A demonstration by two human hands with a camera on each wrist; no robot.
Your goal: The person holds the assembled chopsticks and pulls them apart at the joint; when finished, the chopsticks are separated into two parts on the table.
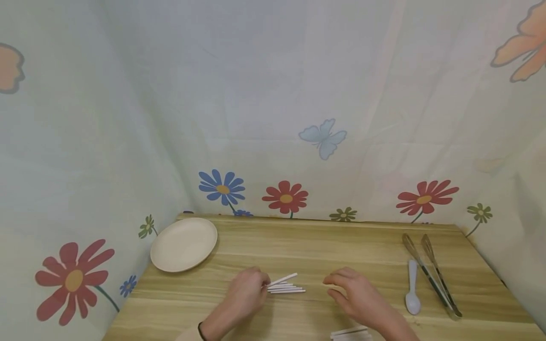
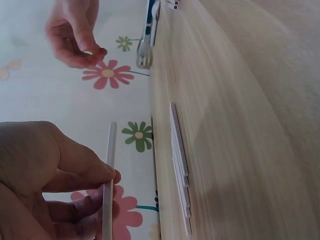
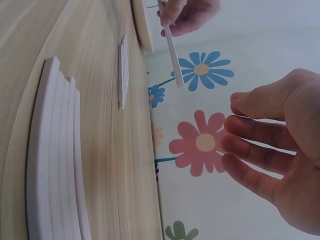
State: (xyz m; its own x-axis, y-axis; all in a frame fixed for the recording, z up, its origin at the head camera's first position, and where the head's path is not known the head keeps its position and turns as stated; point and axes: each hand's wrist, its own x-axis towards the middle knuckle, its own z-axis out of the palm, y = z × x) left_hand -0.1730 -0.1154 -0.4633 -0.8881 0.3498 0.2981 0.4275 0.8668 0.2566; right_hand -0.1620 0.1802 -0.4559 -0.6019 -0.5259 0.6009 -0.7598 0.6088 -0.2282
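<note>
Between thumb and fingertips, my left hand (image 1: 247, 290) pinches a thin white stick (image 2: 111, 145), raised above the table. Several similar white sticks (image 1: 290, 289) lie side by side on the wood below and beside it. My right hand (image 1: 360, 294) hovers over the table to the right, fingers loosely bent and apart. Nothing shows between its thumb and fingers in the right wrist view. Nearer the front, close to the right forearm, lies a second row of white sticks (image 3: 55, 160), partly cut off in the head view.
A round beige plate (image 1: 184, 245) stands at the table's back left. On the right lie a pale spoon (image 1: 412, 289) and metal tongs (image 1: 436, 277) with dark handles. A flower-printed curtain (image 1: 256, 118) encloses the back and sides of the wooden table (image 1: 324, 246).
</note>
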